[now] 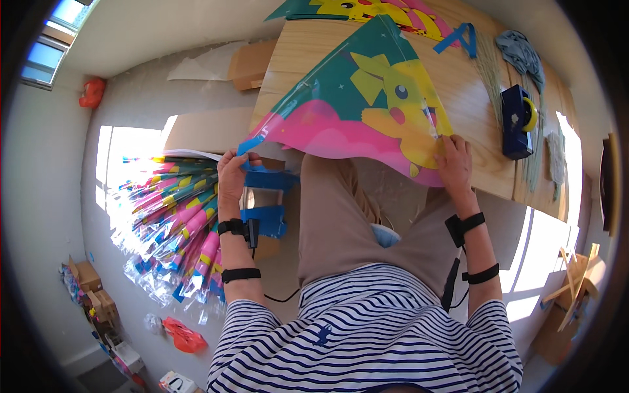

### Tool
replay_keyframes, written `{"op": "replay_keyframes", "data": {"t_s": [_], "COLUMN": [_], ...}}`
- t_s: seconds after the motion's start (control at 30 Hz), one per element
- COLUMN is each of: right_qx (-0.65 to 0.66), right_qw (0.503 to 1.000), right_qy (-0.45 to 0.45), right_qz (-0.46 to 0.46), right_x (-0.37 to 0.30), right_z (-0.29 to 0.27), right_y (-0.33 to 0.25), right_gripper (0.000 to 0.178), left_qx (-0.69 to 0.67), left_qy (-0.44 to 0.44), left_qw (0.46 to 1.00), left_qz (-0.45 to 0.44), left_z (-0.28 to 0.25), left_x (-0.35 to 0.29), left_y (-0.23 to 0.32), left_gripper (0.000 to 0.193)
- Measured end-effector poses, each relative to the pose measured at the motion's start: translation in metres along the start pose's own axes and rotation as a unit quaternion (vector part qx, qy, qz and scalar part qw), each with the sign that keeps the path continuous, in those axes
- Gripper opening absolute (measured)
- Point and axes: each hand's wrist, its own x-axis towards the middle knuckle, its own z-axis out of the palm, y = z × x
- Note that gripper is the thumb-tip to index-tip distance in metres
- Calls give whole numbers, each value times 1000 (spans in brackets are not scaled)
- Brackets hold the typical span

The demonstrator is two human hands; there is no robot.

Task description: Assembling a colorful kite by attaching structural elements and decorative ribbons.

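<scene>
A triangular plastic kite sheet [341, 124], printed in green, pink and yellow with a cartoon figure, is stretched between my hands. Its upper part lies over the near edge of the wooden table [485, 131], and its lower pink edge hangs above my lap. My left hand [232, 173] is closed on the blue-edged left corner. At the right edge, my right hand [455, 164] pinches the sheet between thumb and fingers. Just below my left hand are blue pieces [268, 219] whose kind I cannot make out.
A dark blue tape dispenser [517, 124] with a yellow roll stands at the table's right, near thin sticks [488, 72] and a grey cloth [521, 52]. More printed sheets [380, 13] lie at the far edge. Many rolled printed sheets [177, 223] are heaped at my left.
</scene>
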Motion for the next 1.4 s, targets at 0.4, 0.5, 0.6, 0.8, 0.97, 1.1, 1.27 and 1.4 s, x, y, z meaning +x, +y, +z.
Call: {"op": "replay_keyframes", "data": {"t_s": [0.4, 0.5, 0.6, 0.8, 0.97, 1.1, 1.27, 1.4], "right_qx": [13, 91, 309, 616, 628, 565, 631, 678], "right_qw": [1000, 993, 951, 745, 716, 752, 693, 640], "right_qy": [26, 61, 12, -246, -298, -330, -325, -324], "right_qz": [-4, -34, -19, 67, 67, 83, 123, 162], "right_x": [-1, -1, 4, 21, 33, 33, 25, 23], "right_z": [6, 4, -3, -44, -59, -58, -40, -36], "right_y": [-14, -35, -73, -161, -167, -150, -119, -105], "right_gripper": [45, 40, 33, 33, 32, 23, 19, 19], "left_qx": [14, 50, 93, 172, 382, 431, 430, 412], "left_qy": [-73, -96, -119, -143, -199, -249, -294, -265], "left_qw": [994, 989, 981, 969, 877, 836, 829, 850], "left_qz": [84, 102, 118, 108, 213, 233, 203, 191], "left_z": [72, 95, 135, 191, 220, 232, 242, 230], "left_x": [-26, -39, -52, -74, -88, -96, -106, -106], "left_y": [40, 48, 52, 36, 5, -22, -19, -12], "left_gripper": [13, 16, 22, 26, 31, 32, 31, 29]}}
